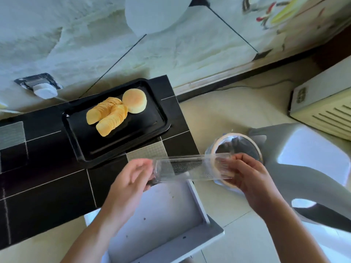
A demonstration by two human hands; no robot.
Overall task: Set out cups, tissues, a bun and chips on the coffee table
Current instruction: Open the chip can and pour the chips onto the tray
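A: Biggest first?
B: Glossy black tiled coffee table [47, 186], thin white grout lines. On it, far side, a black rectangular tray [152, 128], raised rim.

A: Contents?
B: Two fanned rows of thin yellow chips [107, 115] touching a round pale bun [134, 100].

A: Nearby?
B: Open white drawer [197, 198] near me, grey plastic stool [307, 158] right, round bin [237, 147] with dark liner just beside the table.

A: Hands?
B: My left hand [131, 179] and my right hand [245, 173] each clamp an end of a clear plastic tube [190, 168], horizontal, over the table's near right corner and bin. Looks empty.
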